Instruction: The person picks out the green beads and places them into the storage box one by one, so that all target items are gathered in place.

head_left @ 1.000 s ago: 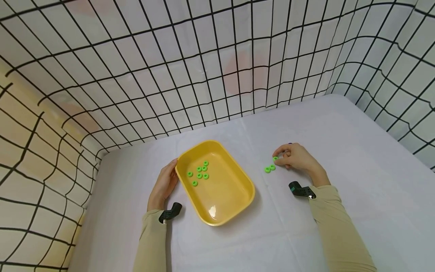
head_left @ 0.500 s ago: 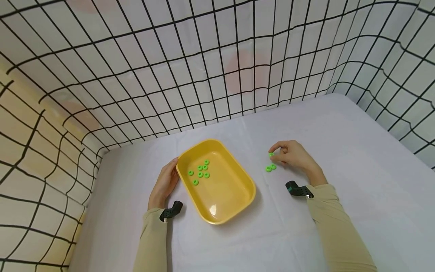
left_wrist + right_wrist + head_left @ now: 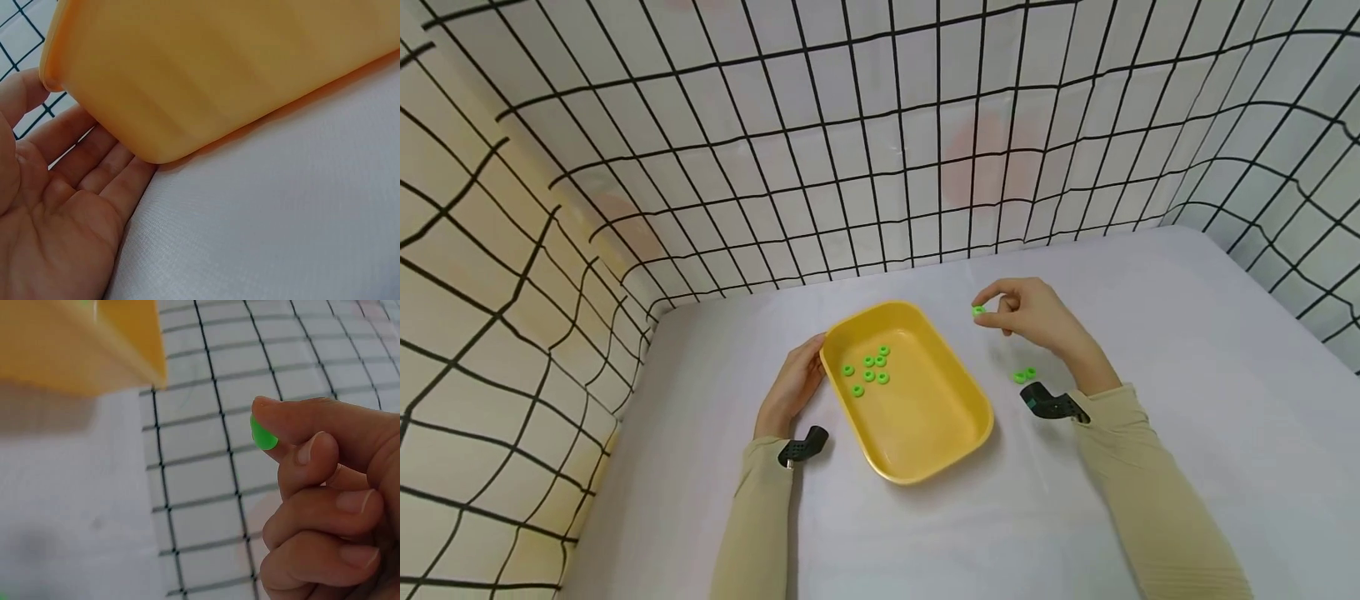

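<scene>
White table [image 3: 1187, 400], grid-patterned walls [image 3: 850, 150]

A small bright green ring [image 3: 978, 311] is pinched between the thumb and forefinger of the right hand [image 3: 1033, 315], held up off the white tabletop, just beyond the far right corner of the yellow tray [image 3: 925, 454]. In the right wrist view only a sliver of the ring [image 3: 263, 434] shows between the fingertips. Two more green rings [image 3: 1024, 376] lie touching each other on the table, near the right wrist. The tray is a shallow rounded rectangle set at a slant, with six green rings [image 3: 870, 372] clustered in its far left part. The left hand [image 3: 793, 392] rests flat against the tray's left end, fingers straight
</scene>
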Demonstrator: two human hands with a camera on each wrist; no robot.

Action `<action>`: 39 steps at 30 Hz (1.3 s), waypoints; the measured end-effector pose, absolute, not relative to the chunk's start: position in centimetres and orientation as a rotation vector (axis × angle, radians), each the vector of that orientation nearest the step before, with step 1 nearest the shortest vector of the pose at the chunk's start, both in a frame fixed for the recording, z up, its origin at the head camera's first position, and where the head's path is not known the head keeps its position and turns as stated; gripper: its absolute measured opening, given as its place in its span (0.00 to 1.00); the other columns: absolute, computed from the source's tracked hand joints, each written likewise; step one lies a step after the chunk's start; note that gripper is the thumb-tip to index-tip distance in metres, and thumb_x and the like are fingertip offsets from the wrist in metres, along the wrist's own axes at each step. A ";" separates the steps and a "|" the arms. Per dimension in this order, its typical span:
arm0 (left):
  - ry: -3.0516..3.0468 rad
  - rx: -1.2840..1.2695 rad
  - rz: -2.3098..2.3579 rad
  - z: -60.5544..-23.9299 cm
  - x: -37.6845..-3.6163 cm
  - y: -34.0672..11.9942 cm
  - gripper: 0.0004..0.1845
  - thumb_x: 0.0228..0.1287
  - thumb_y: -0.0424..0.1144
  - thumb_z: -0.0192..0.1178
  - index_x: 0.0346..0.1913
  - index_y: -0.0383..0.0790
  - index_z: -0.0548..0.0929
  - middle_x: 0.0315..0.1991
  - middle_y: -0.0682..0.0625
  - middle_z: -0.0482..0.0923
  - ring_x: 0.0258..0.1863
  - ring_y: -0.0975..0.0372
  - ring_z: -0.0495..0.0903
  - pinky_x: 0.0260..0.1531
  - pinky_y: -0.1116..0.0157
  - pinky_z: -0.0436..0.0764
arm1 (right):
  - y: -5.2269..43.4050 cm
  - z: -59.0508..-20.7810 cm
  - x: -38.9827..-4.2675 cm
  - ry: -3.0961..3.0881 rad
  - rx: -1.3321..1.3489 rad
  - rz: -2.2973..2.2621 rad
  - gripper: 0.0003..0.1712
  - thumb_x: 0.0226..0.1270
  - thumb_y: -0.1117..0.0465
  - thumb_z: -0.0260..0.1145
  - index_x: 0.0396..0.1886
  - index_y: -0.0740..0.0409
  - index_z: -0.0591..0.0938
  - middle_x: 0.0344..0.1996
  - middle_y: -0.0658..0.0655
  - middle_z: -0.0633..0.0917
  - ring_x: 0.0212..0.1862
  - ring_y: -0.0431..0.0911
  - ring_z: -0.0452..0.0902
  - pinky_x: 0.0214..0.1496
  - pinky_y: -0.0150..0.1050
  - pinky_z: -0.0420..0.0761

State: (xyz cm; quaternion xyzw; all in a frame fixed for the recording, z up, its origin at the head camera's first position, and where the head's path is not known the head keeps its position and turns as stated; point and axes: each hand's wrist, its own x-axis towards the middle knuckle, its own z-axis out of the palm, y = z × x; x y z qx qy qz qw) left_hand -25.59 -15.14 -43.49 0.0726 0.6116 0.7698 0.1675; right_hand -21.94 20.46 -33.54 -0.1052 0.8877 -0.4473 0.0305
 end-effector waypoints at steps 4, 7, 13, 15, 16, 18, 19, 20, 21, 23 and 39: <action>1.735 0.207 2.194 -43.6 -25.8 -14.8 0.27 0.70 0.48 0.45 0.60 0.28 0.66 0.53 0.46 0.70 0.49 0.62 0.71 0.52 0.71 0.73 | 17.4 -31.2 -23.0 2.744 -0.457 -1.274 0.13 0.56 0.54 0.69 0.40 0.52 0.81 0.14 0.58 0.74 0.20 0.48 0.69 0.22 0.35 0.64; 1.731 0.195 2.210 -43.6 -25.8 -14.9 0.26 0.70 0.48 0.46 0.60 0.28 0.67 0.53 0.46 0.71 0.49 0.62 0.72 0.52 0.72 0.73 | 14.8 -30.2 -23.6 2.731 -0.565 -1.176 0.12 0.56 0.56 0.68 0.40 0.54 0.82 0.14 0.56 0.75 0.18 0.47 0.68 0.19 0.33 0.62; 1.711 0.164 2.221 -43.6 -25.7 -15.0 0.26 0.70 0.47 0.46 0.60 0.29 0.67 0.53 0.47 0.71 0.49 0.62 0.72 0.51 0.72 0.73 | 10.2 -30.6 -24.3 2.665 -0.727 -1.008 0.10 0.55 0.59 0.68 0.37 0.56 0.82 0.12 0.52 0.75 0.15 0.43 0.69 0.17 0.30 0.64; 1.704 0.164 2.221 -43.6 -25.7 -15.0 0.26 0.71 0.47 0.46 0.60 0.28 0.66 0.53 0.47 0.71 0.49 0.62 0.71 0.51 0.72 0.73 | 8.9 -31.4 -24.4 2.623 -0.770 -0.941 0.10 0.55 0.60 0.68 0.37 0.57 0.82 0.13 0.53 0.76 0.15 0.43 0.69 0.16 0.29 0.65; 1.697 0.158 2.223 -43.5 -25.7 -14.9 0.26 0.71 0.46 0.46 0.60 0.28 0.66 0.52 0.47 0.71 0.49 0.62 0.71 0.51 0.72 0.73 | 8.3 -31.8 -24.4 2.605 -0.793 -0.897 0.10 0.55 0.61 0.68 0.37 0.57 0.82 0.13 0.54 0.77 0.14 0.42 0.69 0.16 0.29 0.65; 1.694 0.152 2.224 -43.5 -25.8 -14.9 0.25 0.71 0.46 0.46 0.60 0.28 0.66 0.52 0.47 0.71 0.49 0.63 0.72 0.52 0.72 0.73 | 7.2 -32.7 -24.4 2.576 -0.819 -0.805 0.10 0.55 0.61 0.69 0.38 0.58 0.83 0.14 0.55 0.79 0.15 0.41 0.70 0.16 0.28 0.65; 1.695 0.148 2.221 -43.5 -25.8 -14.9 0.25 0.71 0.46 0.46 0.60 0.28 0.66 0.52 0.47 0.71 0.49 0.63 0.72 0.51 0.72 0.73 | 6.8 -33.2 -24.5 2.563 -0.822 -0.763 0.10 0.55 0.61 0.69 0.38 0.57 0.83 0.15 0.55 0.80 0.15 0.41 0.70 0.16 0.28 0.66; 1.693 0.145 2.220 -43.4 -25.8 -14.9 0.25 0.71 0.46 0.46 0.60 0.28 0.66 0.52 0.47 0.71 0.49 0.63 0.72 0.52 0.72 0.73 | 6.4 -33.7 -24.4 2.554 -0.824 -0.728 0.10 0.55 0.61 0.69 0.38 0.57 0.83 0.16 0.56 0.80 0.15 0.41 0.71 0.16 0.29 0.66; 1.693 0.138 2.217 -43.4 -25.8 -14.9 0.25 0.71 0.46 0.46 0.60 0.29 0.66 0.52 0.47 0.71 0.49 0.63 0.72 0.51 0.72 0.73 | 6.0 -34.0 -24.4 2.545 -0.820 -0.698 0.10 0.55 0.61 0.69 0.38 0.57 0.84 0.18 0.55 0.81 0.16 0.41 0.71 0.17 0.29 0.66; 1.692 0.129 2.212 -43.4 -25.8 -14.9 0.25 0.70 0.47 0.46 0.60 0.30 0.67 0.52 0.47 0.71 0.48 0.63 0.72 0.51 0.72 0.73 | 5.5 -34.7 -24.3 2.539 -0.820 -0.644 0.10 0.53 0.61 0.70 0.37 0.55 0.84 0.19 0.54 0.82 0.17 0.40 0.72 0.18 0.30 0.67; 1.719 0.151 2.194 -43.4 -25.8 -15.0 0.27 0.71 0.47 0.45 0.61 0.29 0.65 0.53 0.47 0.70 0.50 0.61 0.71 0.51 0.72 0.74 | 3.9 -37.6 -24.1 2.359 -1.017 -0.567 0.07 0.48 0.61 0.72 0.30 0.49 0.84 0.14 0.46 0.78 0.18 0.37 0.68 0.21 0.28 0.67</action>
